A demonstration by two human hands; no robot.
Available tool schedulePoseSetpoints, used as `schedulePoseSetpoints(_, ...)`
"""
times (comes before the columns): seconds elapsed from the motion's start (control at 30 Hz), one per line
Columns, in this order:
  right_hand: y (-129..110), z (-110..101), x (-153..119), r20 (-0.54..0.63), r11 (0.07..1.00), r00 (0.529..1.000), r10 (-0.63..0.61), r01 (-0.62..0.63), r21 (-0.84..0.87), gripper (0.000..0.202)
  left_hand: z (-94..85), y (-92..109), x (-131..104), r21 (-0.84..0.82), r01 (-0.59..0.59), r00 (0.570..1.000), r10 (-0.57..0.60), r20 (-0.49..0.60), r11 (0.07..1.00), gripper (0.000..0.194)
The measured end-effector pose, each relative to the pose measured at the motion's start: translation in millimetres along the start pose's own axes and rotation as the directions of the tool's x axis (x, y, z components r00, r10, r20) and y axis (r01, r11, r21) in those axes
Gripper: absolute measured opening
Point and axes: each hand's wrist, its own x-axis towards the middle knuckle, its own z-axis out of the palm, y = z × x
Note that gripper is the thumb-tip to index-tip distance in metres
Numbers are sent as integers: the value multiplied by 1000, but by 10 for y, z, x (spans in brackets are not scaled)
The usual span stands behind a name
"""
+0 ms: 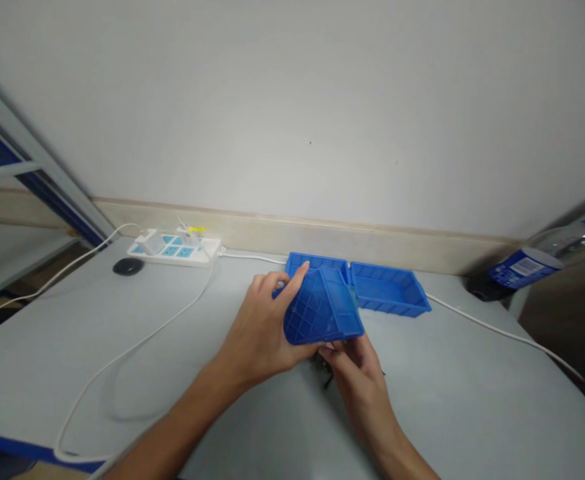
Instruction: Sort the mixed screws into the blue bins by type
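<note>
While left hand [265, 330] grips tilted tray [322, 308]; right hand [363, 383] sits below edge — hold unclear

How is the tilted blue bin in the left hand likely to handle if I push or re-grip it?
The blue bin is probably stiff: its ribbed faces and edges look straight, not sagging, in the left hand. It is likely light for its size, since its walls look thin. Its smooth sheen suggests it could slip if held loosely.
</note>
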Motion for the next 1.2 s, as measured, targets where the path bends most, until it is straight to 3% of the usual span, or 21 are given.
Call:
schedulePoseSetpoints(0.13,5,-97,-1,-47,997,999,23,-27,-73,53,96,26,75,87,-24,998,19,65,996,111)
schedulePoseSetpoints(0.33,114,-310,-33,-180,987,983,22,-51,-154,78,150,34,86,138,-17,995,2,104,990,112)
schedulePoseSetpoints(0.47,91,-480,-39,-184,927,980,-72,-2,-374,77,133,7,77,130,-6,996,-5,86,991,110)
schedulePoseSetpoints(0.6,-43,-612,-16,-76,708,972,-223,108,-698,61,88,-31,78,94,-27,997,21,70,995,107)
schedulePoseSetpoints(0.77,-120,-712,13,167,515,941,-295,304,-801,62,2,-61,90,93,-5,999,1,45,996,103)
schedulePoseSetpoints(0.87,-91,-750,44,281,468,917,-284,388,-794,63,-59,-82,100,104,32,999,-36,30,994,101)
schedulePoseSetpoints(0.97,-62,-772,72,323,443,907,-269,415,-795,54,-123,-116,102,67,94,995,-97,38,993,98)
schedulePoseSetpoints(1.2,-109,-760,74,359,431,850,-386,511,-744,42,-212,-248,47,-230,316,946,-325,-1,921,75)
